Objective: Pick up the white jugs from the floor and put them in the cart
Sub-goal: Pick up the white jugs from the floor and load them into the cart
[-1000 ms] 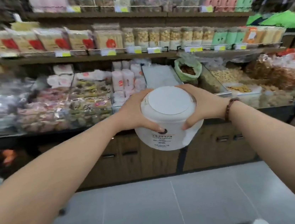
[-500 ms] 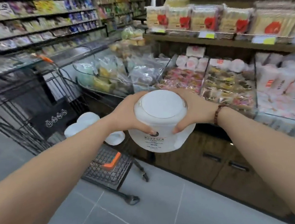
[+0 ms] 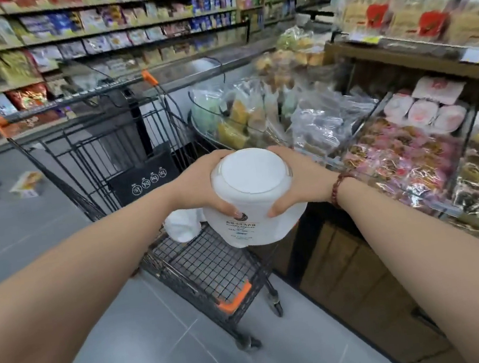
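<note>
Two hands gripped one white jug point(image 3: 254, 197) from opposite sides, the left hand point(image 3: 202, 186) at its nine o'clock and the right hand point(image 3: 298, 177) at its three o'clock, fingers wrapped under the lid's rim. The jug hung above the near end of the black wire shopping cart point(image 3: 200, 264), whose basket stretched away toward eleven o'clock. To set it down well, the person would probably carry it forward past the cart's rim, keep it upright, and lower it onto the bare mesh beside the white jug already in the basket point(image 3: 183, 226), which lay at the held jug's eight o'clock. The grey tiled floor point(image 3: 151, 358) looked smooth, so the wheeled cart might roll if bumped. Stocked supermarket shelves point(image 3: 100, 38) filled twelve o'clock, and bagged snacks point(image 3: 404, 158) crowded three o'clock.
</note>
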`<state>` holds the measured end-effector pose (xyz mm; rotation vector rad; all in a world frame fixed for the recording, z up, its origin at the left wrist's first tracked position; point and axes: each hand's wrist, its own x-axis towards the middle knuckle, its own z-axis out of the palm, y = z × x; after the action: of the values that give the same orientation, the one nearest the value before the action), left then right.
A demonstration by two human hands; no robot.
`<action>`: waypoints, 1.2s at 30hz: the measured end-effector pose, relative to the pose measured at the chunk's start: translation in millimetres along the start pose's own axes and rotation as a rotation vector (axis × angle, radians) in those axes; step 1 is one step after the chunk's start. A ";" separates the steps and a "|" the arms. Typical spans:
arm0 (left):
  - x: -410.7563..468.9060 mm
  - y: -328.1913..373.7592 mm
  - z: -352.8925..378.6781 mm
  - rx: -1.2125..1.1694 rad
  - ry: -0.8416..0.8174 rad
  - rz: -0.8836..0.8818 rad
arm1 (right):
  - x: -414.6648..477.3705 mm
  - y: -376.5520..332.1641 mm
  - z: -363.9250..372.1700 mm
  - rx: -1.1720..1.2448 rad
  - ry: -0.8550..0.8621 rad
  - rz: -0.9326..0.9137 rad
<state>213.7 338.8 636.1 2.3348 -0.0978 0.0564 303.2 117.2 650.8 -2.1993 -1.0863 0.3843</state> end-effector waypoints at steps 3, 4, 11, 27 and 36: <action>26.6 -22.8 -13.3 0.039 -0.016 -0.033 | 41.2 14.9 4.5 0.012 -0.022 -0.006; 34.5 -31.6 -17.0 0.043 -0.020 -0.042 | 54.2 18.9 6.7 0.014 -0.033 -0.002; 78.9 -109.4 -34.2 0.032 -0.107 -0.078 | 131.3 44.6 39.9 0.053 -0.080 0.062; 160.2 -272.4 -23.4 0.024 -0.613 0.117 | 184.1 69.8 164.0 0.157 0.078 0.585; 150.8 -345.8 43.3 0.012 -0.731 0.092 | 179.4 98.6 233.6 0.160 0.013 0.801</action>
<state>394.9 538.4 368.7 2.2488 -0.5637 -0.7529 352.6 312.8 414.7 -2.3965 -0.1058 0.7599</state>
